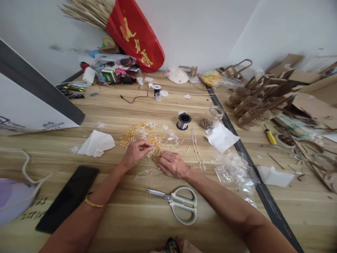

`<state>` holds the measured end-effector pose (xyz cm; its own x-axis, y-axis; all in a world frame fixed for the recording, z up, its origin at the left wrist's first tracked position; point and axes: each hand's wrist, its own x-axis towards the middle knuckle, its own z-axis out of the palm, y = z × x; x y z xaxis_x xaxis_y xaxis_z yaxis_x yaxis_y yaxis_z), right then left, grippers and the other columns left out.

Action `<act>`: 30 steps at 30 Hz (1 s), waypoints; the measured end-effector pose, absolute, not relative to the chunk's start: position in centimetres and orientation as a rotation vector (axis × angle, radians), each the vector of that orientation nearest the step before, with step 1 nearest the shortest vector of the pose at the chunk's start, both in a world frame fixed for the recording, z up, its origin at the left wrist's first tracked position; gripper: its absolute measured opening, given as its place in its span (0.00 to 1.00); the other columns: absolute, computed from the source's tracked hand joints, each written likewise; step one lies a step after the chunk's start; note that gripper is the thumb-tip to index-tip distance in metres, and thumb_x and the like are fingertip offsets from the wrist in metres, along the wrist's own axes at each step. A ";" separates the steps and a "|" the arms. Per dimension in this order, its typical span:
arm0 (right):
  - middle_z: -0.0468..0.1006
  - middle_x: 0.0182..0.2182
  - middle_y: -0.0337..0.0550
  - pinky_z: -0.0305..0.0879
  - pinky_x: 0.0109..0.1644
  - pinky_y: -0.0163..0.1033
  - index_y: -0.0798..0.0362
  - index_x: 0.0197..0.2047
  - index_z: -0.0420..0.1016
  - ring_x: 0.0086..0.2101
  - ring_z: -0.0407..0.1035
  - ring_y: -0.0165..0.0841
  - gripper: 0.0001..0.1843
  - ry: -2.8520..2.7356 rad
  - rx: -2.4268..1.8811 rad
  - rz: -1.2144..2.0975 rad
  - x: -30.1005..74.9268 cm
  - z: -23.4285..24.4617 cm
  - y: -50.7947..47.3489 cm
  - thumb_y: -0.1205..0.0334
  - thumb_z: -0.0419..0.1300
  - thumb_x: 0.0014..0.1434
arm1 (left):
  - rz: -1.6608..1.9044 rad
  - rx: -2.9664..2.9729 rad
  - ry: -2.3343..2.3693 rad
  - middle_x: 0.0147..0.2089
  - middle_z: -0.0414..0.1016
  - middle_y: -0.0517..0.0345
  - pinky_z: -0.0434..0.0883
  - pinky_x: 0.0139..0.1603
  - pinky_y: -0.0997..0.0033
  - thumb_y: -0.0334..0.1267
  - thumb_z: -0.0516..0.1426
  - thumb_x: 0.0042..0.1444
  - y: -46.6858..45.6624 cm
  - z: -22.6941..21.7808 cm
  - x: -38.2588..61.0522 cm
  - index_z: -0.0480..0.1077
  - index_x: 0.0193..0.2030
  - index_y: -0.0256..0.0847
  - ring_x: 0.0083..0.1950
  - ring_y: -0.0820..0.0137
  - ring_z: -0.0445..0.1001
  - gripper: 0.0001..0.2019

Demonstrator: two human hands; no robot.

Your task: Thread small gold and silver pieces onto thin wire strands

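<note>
My left hand [135, 152] rests on the wooden table [126, 112] at the near edge of a heap of small gold and silver beads [143, 135]. Its fingers are pinched together on something tiny that I cannot make out. My right hand [172, 163] lies just right of it, fingers curled down onto the beads and a thin beaded strand [147, 172] that runs under both hands. White-handled scissors [176, 201] lie shut on the table between my forearms.
A black phone [67, 197] lies near left, a crumpled tissue [97, 143] beyond it. A spool of clear thread [183, 121], a glass jar [216, 113], white paper [221, 137] and plastic bags [234, 170] sit to the right. Wooden baskets [252, 102] crowd the far right.
</note>
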<state>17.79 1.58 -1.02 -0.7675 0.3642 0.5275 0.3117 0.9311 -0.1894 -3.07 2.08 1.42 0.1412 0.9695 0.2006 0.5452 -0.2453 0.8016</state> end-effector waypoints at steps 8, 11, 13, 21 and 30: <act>0.71 0.31 0.45 0.63 0.35 0.37 0.55 0.38 0.68 0.33 0.65 0.33 0.07 -2.507 -0.475 0.102 17.8 -1.1 1.6 0.66 0.49 0.66 | 0.979 2.001 1.469 0.31 0.78 0.55 0.70 0.39 0.69 0.40 0.59 0.51 2.2 1.6 -2.9 0.74 0.29 0.40 0.35 0.67 0.74 0.06; 0.71 0.31 0.45 0.62 0.35 0.37 0.55 0.38 0.68 0.33 0.65 0.33 0.07 -2.509 -0.479 0.088 17.8 -1.0 1.6 0.66 0.50 0.65 | 0.967 2.042 1.472 0.31 0.78 0.55 0.69 0.40 0.68 0.39 0.58 0.52 2.1 1.4 -2.9 0.74 0.29 0.41 0.35 0.66 0.74 0.06; 0.72 0.31 0.45 0.62 0.35 0.37 0.55 0.38 0.68 0.33 0.64 0.33 0.07 -2.509 -0.478 0.085 17.8 -1.0 1.6 0.66 0.50 0.65 | 0.965 2.058 1.464 0.31 0.77 0.54 0.69 0.41 0.67 0.38 0.58 0.52 2.1 1.3 -2.9 0.73 0.28 0.40 0.35 0.66 0.74 0.05; 0.72 0.31 0.44 0.62 0.35 0.37 0.56 0.38 0.68 0.33 0.64 0.32 0.06 -2.486 -0.480 0.094 17.8 -0.9 1.6 0.67 0.50 0.65 | 0.964 2.202 1.421 0.32 0.76 0.55 0.67 0.47 0.65 0.34 0.57 0.53 2.2 1.0 -2.7 0.73 0.29 0.41 0.37 0.66 0.73 0.04; 0.71 0.30 0.44 0.62 0.34 0.36 0.56 0.38 0.68 0.32 0.64 0.32 0.07 -2.469 -0.487 0.108 17.6 -1.1 1.8 0.66 0.50 0.65 | 0.980 2.320 1.387 0.32 0.74 0.56 0.66 0.45 0.65 0.33 0.57 0.54 2.4 0.5 -3.1 0.73 0.30 0.40 0.37 0.68 0.71 0.04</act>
<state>17.64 1.77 -1.05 -0.7448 0.3683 0.5564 0.3184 0.9290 -0.1888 -3.14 2.36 0.54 0.3146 0.8545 0.4133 0.6751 -0.5075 0.5354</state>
